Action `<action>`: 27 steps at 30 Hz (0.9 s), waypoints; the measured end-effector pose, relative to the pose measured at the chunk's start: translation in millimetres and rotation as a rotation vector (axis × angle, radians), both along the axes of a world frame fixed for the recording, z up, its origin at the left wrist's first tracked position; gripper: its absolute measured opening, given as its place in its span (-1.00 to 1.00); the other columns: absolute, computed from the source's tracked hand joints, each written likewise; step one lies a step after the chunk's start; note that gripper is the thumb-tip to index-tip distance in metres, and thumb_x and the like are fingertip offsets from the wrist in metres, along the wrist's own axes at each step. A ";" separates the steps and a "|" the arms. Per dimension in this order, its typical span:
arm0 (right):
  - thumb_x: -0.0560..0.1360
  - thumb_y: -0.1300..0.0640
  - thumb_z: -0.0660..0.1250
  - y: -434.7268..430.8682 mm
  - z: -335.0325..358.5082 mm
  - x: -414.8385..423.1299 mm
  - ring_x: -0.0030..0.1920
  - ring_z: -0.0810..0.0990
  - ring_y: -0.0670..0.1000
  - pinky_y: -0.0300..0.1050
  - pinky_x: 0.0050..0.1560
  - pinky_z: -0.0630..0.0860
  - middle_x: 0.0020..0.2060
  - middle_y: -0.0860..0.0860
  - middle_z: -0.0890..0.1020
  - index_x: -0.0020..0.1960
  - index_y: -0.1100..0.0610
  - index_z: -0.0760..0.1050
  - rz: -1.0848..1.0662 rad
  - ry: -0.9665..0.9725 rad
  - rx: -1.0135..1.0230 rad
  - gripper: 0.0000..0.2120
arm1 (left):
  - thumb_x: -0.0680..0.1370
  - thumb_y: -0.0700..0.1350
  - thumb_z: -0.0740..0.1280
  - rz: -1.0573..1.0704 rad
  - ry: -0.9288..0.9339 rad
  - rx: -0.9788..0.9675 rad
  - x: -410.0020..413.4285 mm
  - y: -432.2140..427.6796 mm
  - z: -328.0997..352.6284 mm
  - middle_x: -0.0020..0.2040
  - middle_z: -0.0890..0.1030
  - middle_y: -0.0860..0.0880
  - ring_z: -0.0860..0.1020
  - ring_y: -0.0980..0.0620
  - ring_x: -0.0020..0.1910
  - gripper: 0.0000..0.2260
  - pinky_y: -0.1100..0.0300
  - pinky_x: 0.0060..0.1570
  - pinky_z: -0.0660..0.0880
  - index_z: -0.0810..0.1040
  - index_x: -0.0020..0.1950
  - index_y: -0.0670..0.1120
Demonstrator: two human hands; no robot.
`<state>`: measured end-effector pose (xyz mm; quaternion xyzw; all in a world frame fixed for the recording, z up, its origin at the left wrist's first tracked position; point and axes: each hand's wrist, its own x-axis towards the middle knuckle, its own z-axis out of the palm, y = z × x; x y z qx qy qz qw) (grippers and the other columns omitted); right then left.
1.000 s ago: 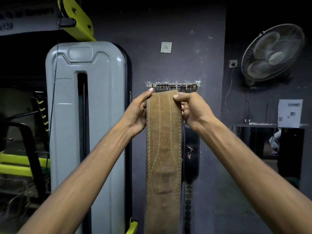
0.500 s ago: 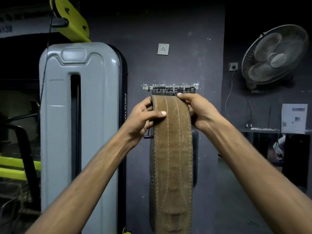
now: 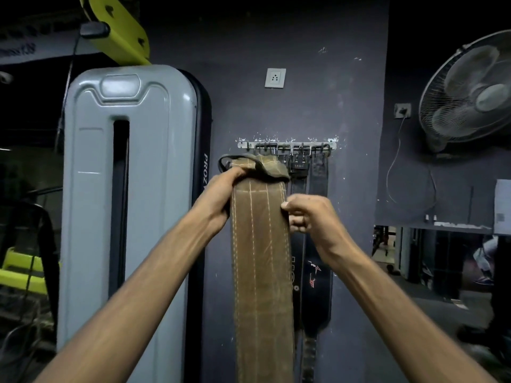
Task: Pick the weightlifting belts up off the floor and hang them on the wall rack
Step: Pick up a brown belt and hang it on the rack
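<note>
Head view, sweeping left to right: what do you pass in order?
grey machine cover → left hand → brown belt → right hand → wall fan

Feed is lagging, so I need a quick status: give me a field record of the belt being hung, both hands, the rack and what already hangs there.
held item: brown leather belt with pale stitching, hanging long, top end folded over
left hand: grips the belt's left edge at the fold
right hand: pinches the right edge, lower down
rack: metal hook rail, just above the fold
on rack: black belts, right side
hooked yet: cannot tell
</note>
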<state>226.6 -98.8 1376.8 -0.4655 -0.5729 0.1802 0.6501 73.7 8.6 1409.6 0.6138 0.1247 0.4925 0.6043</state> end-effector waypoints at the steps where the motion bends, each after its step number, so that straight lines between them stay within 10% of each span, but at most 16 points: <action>1: 0.36 0.10 0.34 9.0 0.1 4.9 -0.36 0.43 -0.01 -0.17 -0.36 0.39 -0.29 0.09 0.48 -0.19 0.14 0.53 0.022 0.040 -0.031 -0.89 | 0.57 -0.08 0.33 0.039 0.013 0.045 2.8 8.2 -1.4 -0.04 0.75 -0.13 0.71 -0.03 -0.10 -0.81 0.05 0.05 0.60 0.69 0.08 -0.10; 9: 0.44 -0.20 0.24 116.3 26.3 40.8 -0.43 0.40 -0.03 -0.20 -0.42 0.37 -0.37 0.04 0.45 -0.05 0.19 0.53 -0.032 0.119 -0.054 -0.57 | 0.60 -0.19 0.27 0.080 0.125 0.266 31.6 102.7 -27.0 -0.05 0.76 -0.03 0.71 0.01 -0.01 -0.79 0.04 0.18 0.56 0.71 0.03 -0.03; 20: 0.60 0.05 0.38 300.9 38.2 79.0 -0.35 0.65 -0.06 -0.27 -0.39 0.54 -0.23 0.13 0.75 -0.04 0.29 0.69 -0.267 0.131 0.112 -0.70 | 0.29 -0.10 0.51 -0.250 0.330 0.499 61.7 295.8 -3.9 0.18 0.63 0.01 0.59 0.05 0.11 -0.29 0.25 -0.02 0.49 0.40 0.42 -0.04; 24: 0.63 0.06 0.34 353.3 41.5 92.8 -0.34 0.63 -0.06 -0.25 -0.37 0.52 -0.25 0.10 0.72 -0.05 0.29 0.68 -0.331 0.073 0.142 -0.70 | 0.40 0.03 0.39 -0.325 0.133 0.248 76.4 349.2 10.6 0.06 0.49 -0.17 0.37 -0.14 0.03 -0.57 0.09 0.04 0.45 0.57 0.21 -0.14; 27: 0.63 0.06 0.34 390.5 44.3 99.8 -0.30 0.59 0.01 -0.13 -0.28 0.47 -0.28 0.11 0.67 -0.13 0.23 0.62 -0.371 0.000 0.151 -0.73 | 0.60 0.10 0.29 0.038 0.190 0.280 103.9 377.9 24.7 -0.10 0.67 -0.09 0.62 -0.05 -0.06 -0.72 0.13 -0.02 0.54 0.66 0.01 -0.08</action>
